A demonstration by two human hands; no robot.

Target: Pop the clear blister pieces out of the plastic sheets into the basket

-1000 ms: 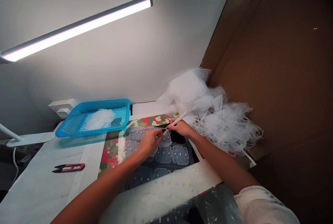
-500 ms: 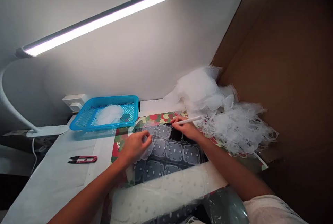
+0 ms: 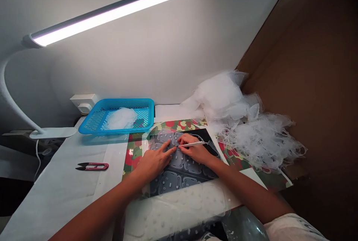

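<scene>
The left hand (image 3: 155, 162) lies open and flat on a clear plastic sheet (image 3: 169, 182), its fingers spread and pressing down without any grasp. The right hand (image 3: 194, 150) is closed in a pinch on a white stick (image 3: 195, 144), whose tip is on the sheet between the two hands. The sheet lies on a camouflage mat (image 3: 136, 152), over a dark area, and has rows of rounded cells with small pegs. It seems light, thin and a little slippery, so the best place to take hold is probably at its edge, away from the cells. The stick seems light and stiff, and its middle gives a good hold. Left of the sheet, on the worktop (image 3: 56, 196), are red snips (image 3: 92, 166), and behind them is a blue basket (image 3: 125, 101) with soft white loops (image 3: 122, 118) inside. A long lamp (image 3: 117, 6) crosses above. On the right, a big pile of white loops (image 3: 260, 140) rests against cardboard (image 3: 304, 84), close to the right arm but not in the way of the hands.
</scene>
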